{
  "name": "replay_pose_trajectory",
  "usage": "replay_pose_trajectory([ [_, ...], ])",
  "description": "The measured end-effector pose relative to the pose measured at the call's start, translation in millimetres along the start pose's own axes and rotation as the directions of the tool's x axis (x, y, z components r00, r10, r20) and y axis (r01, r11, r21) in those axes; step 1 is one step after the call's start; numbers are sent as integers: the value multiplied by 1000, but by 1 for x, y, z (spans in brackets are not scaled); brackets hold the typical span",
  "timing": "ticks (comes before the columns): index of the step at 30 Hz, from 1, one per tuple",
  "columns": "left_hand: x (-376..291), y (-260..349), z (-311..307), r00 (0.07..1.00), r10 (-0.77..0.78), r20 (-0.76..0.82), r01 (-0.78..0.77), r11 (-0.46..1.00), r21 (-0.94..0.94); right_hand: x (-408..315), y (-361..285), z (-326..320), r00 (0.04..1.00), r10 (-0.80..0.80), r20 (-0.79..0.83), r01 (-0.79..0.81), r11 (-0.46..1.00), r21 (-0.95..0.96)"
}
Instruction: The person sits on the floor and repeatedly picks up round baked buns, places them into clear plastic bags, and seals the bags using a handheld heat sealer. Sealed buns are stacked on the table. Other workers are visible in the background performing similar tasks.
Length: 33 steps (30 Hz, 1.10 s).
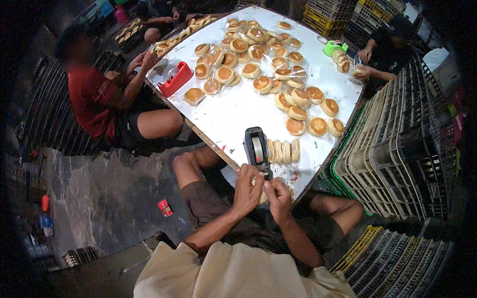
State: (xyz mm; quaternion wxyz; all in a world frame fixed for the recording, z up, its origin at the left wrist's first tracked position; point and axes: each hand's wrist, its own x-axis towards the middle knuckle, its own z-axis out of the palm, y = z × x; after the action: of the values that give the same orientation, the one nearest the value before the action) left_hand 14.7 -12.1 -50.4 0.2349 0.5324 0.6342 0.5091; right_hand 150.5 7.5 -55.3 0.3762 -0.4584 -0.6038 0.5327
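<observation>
My left hand (246,190) holds a round bun (263,198) in clear plastic at the near edge of the white table (231,115). My right hand (279,200) pinches at the same bun's wrapping from the right; the bun is mostly hidden between my fingers. Just beyond both hands stands a black tape dispenser (248,147) with a roll of clear tape, its cutting end close to my fingertips. Against its right side, several wrapped buns (285,151) stand on edge in a row. A large heap of buns in plastic bags (238,46) spreads over the table's far half.
A co-worker in red (89,89) sits at the left by a red tape dispenser (179,80). Another person (391,48) works at the right near a green dispenser (333,48). Stacked plastic crates (380,149) rise close on my right. A red packet (165,208) lies on the floor.
</observation>
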Motion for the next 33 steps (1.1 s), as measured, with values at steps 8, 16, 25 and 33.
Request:
replay_pose_trajectory([
  [8, -21, 3, -2, 763, -473, 440, 597, 254, -761, -10, 25, 9, 998, 44, -35, -32, 959, 282],
  [16, 10, 1, -33, 699, -580, 418, 645, 261, -718, 71, 60, 7, 996, 78, -30, -83, 951, -297],
  [25, 27, -6, -42, 766, -388, 512, 616, 669, -415, 57, 34, -46, 958, 161, 236, 54, 711, -701],
  [33, 25, 9, -15, 696, -233, 679, 517, 819, -249, 63, -38, -69, 870, 266, 414, -121, 931, -344],
])
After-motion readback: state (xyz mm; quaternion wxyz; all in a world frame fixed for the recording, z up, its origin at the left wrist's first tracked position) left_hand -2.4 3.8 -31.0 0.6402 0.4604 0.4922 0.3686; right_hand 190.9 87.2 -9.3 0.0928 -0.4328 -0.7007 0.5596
